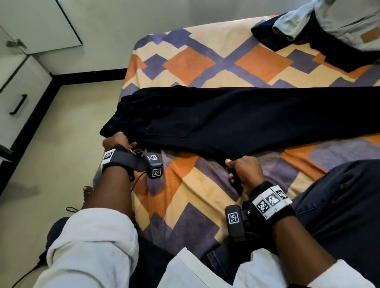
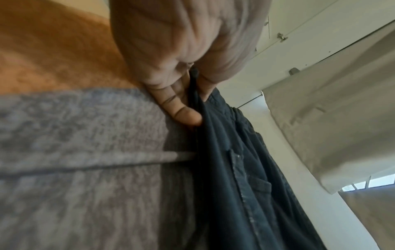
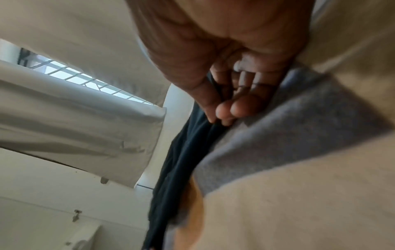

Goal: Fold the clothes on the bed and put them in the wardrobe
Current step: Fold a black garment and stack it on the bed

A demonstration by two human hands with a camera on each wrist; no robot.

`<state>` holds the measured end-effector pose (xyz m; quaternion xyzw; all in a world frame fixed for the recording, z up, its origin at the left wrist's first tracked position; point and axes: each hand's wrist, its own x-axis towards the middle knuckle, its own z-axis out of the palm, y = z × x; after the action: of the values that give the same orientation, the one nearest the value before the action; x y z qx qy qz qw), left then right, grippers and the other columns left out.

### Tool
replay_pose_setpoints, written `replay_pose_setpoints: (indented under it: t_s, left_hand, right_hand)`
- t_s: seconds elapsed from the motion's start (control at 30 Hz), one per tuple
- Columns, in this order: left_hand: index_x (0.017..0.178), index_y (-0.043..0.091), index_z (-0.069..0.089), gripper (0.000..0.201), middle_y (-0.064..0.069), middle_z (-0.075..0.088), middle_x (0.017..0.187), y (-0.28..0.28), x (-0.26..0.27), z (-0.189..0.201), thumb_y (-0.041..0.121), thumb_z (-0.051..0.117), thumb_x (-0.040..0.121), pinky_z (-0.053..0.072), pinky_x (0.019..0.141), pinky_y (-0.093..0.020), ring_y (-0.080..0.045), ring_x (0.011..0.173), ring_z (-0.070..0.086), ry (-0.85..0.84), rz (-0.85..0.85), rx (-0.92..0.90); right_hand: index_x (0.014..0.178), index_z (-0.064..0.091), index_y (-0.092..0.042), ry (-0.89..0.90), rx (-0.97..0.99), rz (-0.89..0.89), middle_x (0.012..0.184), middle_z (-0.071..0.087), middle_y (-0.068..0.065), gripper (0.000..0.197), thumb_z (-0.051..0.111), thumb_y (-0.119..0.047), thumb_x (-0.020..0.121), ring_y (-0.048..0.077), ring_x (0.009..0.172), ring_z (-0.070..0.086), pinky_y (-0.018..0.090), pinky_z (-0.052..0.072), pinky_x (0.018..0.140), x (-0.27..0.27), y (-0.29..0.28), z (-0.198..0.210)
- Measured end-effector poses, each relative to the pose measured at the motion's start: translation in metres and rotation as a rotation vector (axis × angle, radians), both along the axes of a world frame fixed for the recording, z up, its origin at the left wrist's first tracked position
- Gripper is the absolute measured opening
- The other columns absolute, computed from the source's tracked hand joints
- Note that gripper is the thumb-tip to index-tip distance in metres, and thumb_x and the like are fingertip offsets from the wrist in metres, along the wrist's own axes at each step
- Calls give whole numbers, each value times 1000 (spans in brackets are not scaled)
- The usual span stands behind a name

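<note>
A pair of black trousers (image 1: 241, 118) lies stretched across the patterned bed (image 1: 189, 67), waist end at the left, legs running off to the right. My left hand (image 1: 116, 140) pinches the near edge of the trousers (image 2: 235, 169) at the waist end; the left hand (image 2: 183, 94) shows thumb and fingers closed on the dark cloth. My right hand (image 1: 242, 168) pinches the near edge at the crotch. In the right wrist view the right hand (image 3: 224, 108) nips a fold of the trousers (image 3: 183, 160).
A pile of unfolded clothes, light grey trousers (image 1: 345, 12) over dark garments, lies at the bed's far right corner. The white wardrobe (image 1: 25, 22) with a drawer (image 1: 11, 103) stands at the left across the floor. My knee (image 1: 359, 206) rests on the bed.
</note>
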<state>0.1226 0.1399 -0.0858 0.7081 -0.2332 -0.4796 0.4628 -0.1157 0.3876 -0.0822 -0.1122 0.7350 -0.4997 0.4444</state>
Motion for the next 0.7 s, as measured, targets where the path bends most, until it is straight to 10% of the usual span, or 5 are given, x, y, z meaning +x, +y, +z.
replay_pose_setpoints:
  t_s: [0.17,0.53,0.63,0.7]
  left_hand:
    - [121,3,60,33,-11,61,109,-6,-1,2,12,63,90,58,61,-38,-30,86,61,5,-48,-21]
    - [124,1,62,42,-16,67,122,-10,14,0,21,64,88,53,90,-38,-34,108,65,-228,-83,29]
    - [121,1,65,39,-14,67,120,-14,19,-1,25,65,91,54,87,-36,-32,106,65,-214,-77,18]
    - [117,1,66,35,-13,69,113,-15,21,0,21,65,89,53,77,-32,-31,98,67,-200,-92,13]
  right_hand:
    - [85,57,-9,-459,-115,-81,61,54,1,14,64,-18,93,9,44,48,19,42,39,5,-5,9]
    - [85,55,-7,-424,79,-120,57,67,5,17,40,-3,92,8,31,45,15,30,31,26,14,17]
    - [84,61,-8,-196,-75,-54,63,63,7,9,54,-12,89,15,40,48,22,33,36,34,8,42]
    - [82,65,-12,278,-150,43,73,68,5,11,62,-22,88,20,60,61,31,49,54,35,-13,52]
